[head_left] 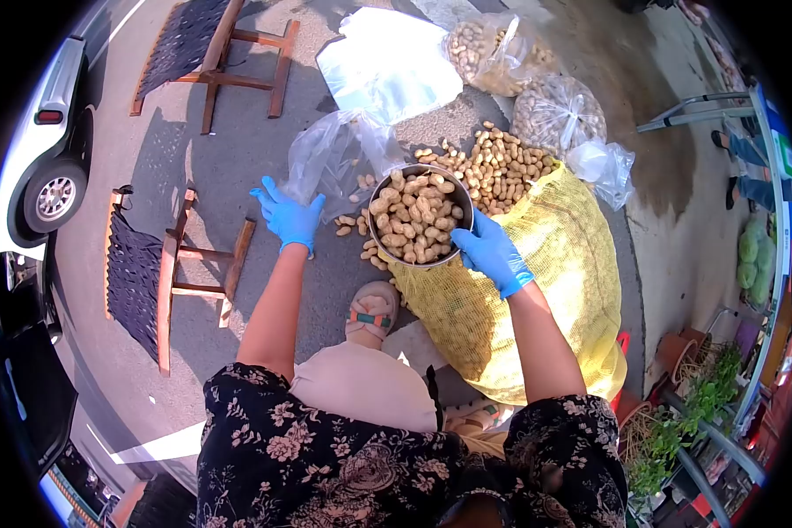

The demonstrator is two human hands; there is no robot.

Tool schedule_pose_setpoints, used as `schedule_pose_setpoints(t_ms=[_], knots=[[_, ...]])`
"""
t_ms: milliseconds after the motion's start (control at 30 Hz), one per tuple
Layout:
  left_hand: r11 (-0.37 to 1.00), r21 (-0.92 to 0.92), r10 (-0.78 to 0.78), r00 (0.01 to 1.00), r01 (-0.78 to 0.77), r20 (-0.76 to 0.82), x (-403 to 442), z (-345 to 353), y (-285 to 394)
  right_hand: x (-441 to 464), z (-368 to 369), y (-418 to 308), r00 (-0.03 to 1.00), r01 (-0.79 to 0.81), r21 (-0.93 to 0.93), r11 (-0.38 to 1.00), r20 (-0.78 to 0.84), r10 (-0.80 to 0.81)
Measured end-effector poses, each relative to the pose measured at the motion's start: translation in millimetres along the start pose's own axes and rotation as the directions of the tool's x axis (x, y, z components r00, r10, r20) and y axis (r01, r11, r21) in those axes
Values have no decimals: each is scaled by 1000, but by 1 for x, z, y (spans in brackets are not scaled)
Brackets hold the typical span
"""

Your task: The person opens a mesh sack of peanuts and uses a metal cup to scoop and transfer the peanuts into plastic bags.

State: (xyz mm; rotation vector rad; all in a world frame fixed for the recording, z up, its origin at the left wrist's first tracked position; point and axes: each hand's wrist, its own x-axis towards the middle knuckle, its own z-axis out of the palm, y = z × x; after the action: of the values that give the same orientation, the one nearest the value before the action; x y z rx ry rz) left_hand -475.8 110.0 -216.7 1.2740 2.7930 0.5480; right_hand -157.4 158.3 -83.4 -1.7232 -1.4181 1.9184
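Grey pavement (pixel 321 304), with two wood-framed stools (pixel 167 290) with dark woven seats. Metal bowl (pixel 415 216), full of unshelled peanuts: beside loose peanuts (pixel 502 167) and yellow mesh sack (pixel 546 282). Right hand (pixel 495 255), blue-gloved: gripping the bowl's rim. Left hand (pixel 289 217), blue-gloved: fingers spread wide, at a clear plastic bag (pixel 343 150); contact cannot be told.

Sunlit grey pavement (pixel 326 304), two wooden folding stools (pixel 165 286), parked white car (pixel 40 167), leafy potted plants (pixel 691 414)

Bright sunlight, hard shadows, glaring white plastic (pixel 389 66), fisheye-curved dark edges.
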Motion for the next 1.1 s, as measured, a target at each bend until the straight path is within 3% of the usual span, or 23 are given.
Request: schedule_pose_setpoints(t_ms=[67, 100, 167, 267, 300, 333, 433, 467, 567, 600, 700, 733, 800, 867, 967, 1000, 1100], knots=[[942, -37, -322, 928, 335, 188, 13, 33, -32, 21, 24, -11, 995, -27, 80, 996, 99, 19], [903, -236, -294, 918, 358, 268, 16, 37, -37, 38, 36, -9, 991, -35, 103, 994, 132, 21], [700, -582, -193, 895, 413, 403, 13, 39, -45, 73, 56, -1, 995, 22, 17, 1000, 93, -24], [526, -783, -99, 938, 332, 331, 0, 15, -16, 100, 77, -21, 984, 176, -240, 955, 23, -175], [464, -800, -93, 919, 380, 382, -4, 9, -11, 102, 81, -32, 971, 225, -342, 912, 5, -238], [401, -811, -82, 898, 426, 432, -7, 4, -5, 99, 81, -52, 947, 295, -505, 811, 41, -319], [284, -826, -72, 870, 487, 488, -3, -17, 22, 101, 93, -91, 911, 228, -850, 474, 15, -412], [282, -822, -73, 865, 495, 496, -1, -17, 25, 122, 101, -73, 757, 317, -884, 345, 16, -653], [323, -747, -113, 808, 581, 579, 15, -37, 38, 128, 129, -96, 845, 167, -982, 94, 93, -527], [345, -708, -134, 779, 616, 613, 22, -45, 41, 131, 136, -93, 748, 217, -975, 44, 138, -649], [382, -686, -133, 771, 619, 622, 31, -48, 34, 109, 155, -114, 774, 250, -964, 90, 143, -617], [369, -693, -113, 770, 620, 628, 32, -46, 30, 109, 156, -117, 824, 235, -968, 86, 152, -545], [352, -683, -136, 757, 639, 639, 34, -38, 27, 133, 140, -97, 819, 226, -974, -12, 197, -539], [339, -689, -157, 760, 641, 630, 41, -34, 29, 138, 128, -103, 943, 163, -983, 89, 129, -307], [331, -668, -196, 741, 666, 642, 30, -32, 30, 118, 114, -95, 894, 106, -983, 151, 28, -447], [330, -672, -191, 744, 663, 641, 32, -24, 23, 112, 98, -93, 865, 193, -942, 275, 31, -500], [348, -762, -143, 834, 547, 533, 40, -29, 19, 96, 32, -89, 913, 238, -770, 592, -30, -406]])
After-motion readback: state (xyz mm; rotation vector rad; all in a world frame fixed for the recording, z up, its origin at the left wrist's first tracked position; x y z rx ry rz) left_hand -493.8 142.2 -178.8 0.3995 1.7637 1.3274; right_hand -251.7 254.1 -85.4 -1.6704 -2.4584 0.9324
